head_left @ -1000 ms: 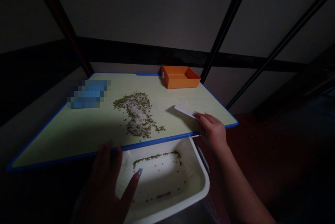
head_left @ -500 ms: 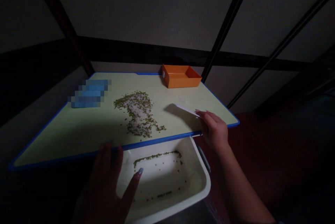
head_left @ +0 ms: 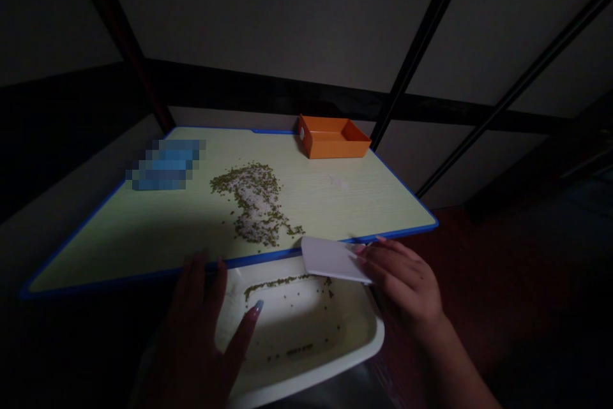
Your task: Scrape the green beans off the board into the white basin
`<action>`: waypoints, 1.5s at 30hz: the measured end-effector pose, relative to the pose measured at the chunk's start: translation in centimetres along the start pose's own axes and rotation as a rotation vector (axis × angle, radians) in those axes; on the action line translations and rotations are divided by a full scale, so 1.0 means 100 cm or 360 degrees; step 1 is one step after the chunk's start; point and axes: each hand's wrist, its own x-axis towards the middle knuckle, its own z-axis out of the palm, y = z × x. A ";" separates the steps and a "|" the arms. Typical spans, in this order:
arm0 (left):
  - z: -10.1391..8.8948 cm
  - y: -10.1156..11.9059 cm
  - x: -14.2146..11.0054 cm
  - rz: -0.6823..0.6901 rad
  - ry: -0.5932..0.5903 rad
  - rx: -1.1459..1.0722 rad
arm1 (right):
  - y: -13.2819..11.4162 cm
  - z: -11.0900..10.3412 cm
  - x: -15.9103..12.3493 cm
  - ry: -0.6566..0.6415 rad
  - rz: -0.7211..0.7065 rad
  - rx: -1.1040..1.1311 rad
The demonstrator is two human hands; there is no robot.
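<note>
Head view: the right hand (head_left: 407,284) grips a white scraper (head_left: 332,259), fingers laid along its upper face and closed at its right end. Half a second ago the scraper is above the board (head_left: 383,205), seen nearly edge-on and aimed toward the heap (head_left: 256,205); now it is drawn back to the near edge, its broad face showing, over the far right part of the tub (head_left: 377,335). Whether it touches the board's blue edge or only hangs over it, I cannot tell. For the work in hand this means, as I judge it, that the blade is off the heap and nothing is being pushed at this instant. The heap, green grains mixed with white ones, lies unchanged mid-board, with a short tail toward the near edge. The left hand (head_left: 198,335) also keeps its place, spread wide with the thumb out over the tub; it shows nothing in its grasp, though its palm side is hidden. Green grains (head_left: 278,282) line the tub's far inside bottom edge, and a few lie loose on its floor. Farther back stand an orange box (head_left: 338,149) at right and a blurred blue thing (head_left: 165,170) at left.
</note>
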 end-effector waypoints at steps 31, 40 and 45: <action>-0.003 0.000 -0.002 -0.0169 -0.0104 -0.0154 | 0.054 0.043 0.023 -0.0082 0.0557 -0.0441; -0.001 0.000 -0.001 -0.0100 -0.0048 -0.0061 | 0.041 0.043 0.025 -0.0113 0.0374 0.0023; -0.004 0.001 -0.002 -0.0120 -0.0102 -0.0071 | 0.034 0.040 0.032 -0.0180 0.0266 0.0236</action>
